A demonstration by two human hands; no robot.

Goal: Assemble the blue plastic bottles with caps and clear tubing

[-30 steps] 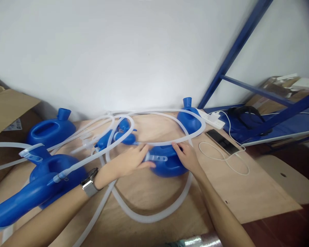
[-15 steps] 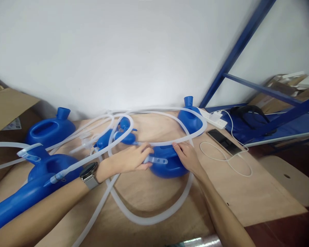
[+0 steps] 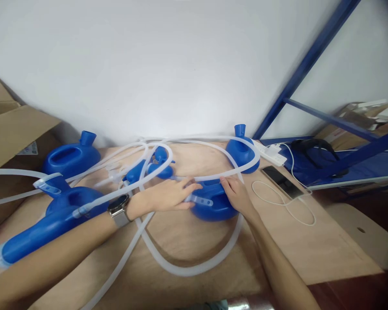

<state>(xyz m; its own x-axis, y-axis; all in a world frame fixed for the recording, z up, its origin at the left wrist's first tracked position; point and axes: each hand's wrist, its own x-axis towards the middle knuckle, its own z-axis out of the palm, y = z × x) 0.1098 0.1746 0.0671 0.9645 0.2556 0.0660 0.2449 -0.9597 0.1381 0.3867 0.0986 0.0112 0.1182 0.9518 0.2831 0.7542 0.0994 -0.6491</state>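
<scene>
Now left fingers (image 3: 193, 188) pinch clear cap (image 3: 203, 200), farther over it; right fingers (image 3: 225, 186) still grip bottle (image 3: 215, 214).

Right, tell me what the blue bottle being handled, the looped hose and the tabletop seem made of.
Blue bottle: probably moulded plastic, smooth with a slight sheen, by its even colour and soft highlights.
Looped hose: plastic or silicone, unclear which, milky and satin; it bends in smooth curves.
Tabletop: likely plywood or similar board, matte, by its tan tone and faint streaks.
</scene>
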